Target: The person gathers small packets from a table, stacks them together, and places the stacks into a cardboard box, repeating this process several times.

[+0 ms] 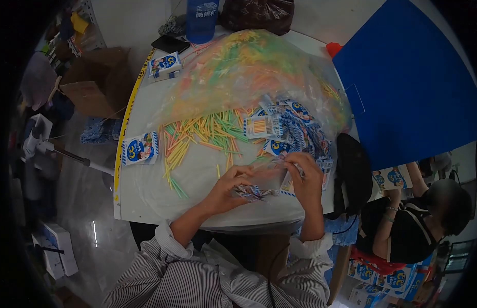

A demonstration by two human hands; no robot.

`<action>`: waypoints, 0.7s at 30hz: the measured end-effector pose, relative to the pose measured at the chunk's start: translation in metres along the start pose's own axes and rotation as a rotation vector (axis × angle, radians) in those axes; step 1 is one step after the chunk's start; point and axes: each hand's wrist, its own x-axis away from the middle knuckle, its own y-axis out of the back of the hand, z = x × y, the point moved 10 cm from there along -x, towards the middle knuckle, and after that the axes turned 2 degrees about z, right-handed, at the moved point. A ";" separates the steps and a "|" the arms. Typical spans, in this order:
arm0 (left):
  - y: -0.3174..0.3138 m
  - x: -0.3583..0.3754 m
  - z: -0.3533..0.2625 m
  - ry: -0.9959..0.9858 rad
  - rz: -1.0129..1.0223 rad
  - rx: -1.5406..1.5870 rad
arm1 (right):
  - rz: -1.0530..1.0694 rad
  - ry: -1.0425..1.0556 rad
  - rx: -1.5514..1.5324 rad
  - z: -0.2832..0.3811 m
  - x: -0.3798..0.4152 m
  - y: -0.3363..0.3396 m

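Observation:
Near the table's front edge, my left hand (229, 189) is closed round the lower part of a small clear packet (266, 179) with blue-and-white printing. My right hand (305, 177) pinches the packet's upper edge at its right side. Just behind my hands lie loose yellow, green and pink sticks (200, 136). A heap of blue-and-white printed packets (300, 126) sits behind my right hand. One packet (262, 126) on the heap shows sticks through its window. Whether sticks are inside the held packet is hard to tell.
A large clear bag of coloured sticks (249, 66) covers the table's back. Single packets (140, 148) lie at the left. A blue cup (201, 20) and phone (170, 44) stand behind. At the right are a blue board (408, 82), a black bag (351, 177) and another person (408, 220).

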 end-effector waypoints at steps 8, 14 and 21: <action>0.013 0.003 -0.001 0.270 0.005 0.048 | 0.208 -0.133 -0.574 0.002 -0.005 -0.047; 0.034 0.019 0.014 0.293 -0.129 -0.002 | -0.233 -0.045 0.809 -0.039 -0.045 -0.043; 0.038 0.022 0.029 0.431 -0.070 0.136 | -0.255 0.056 0.441 -0.014 -0.033 -0.029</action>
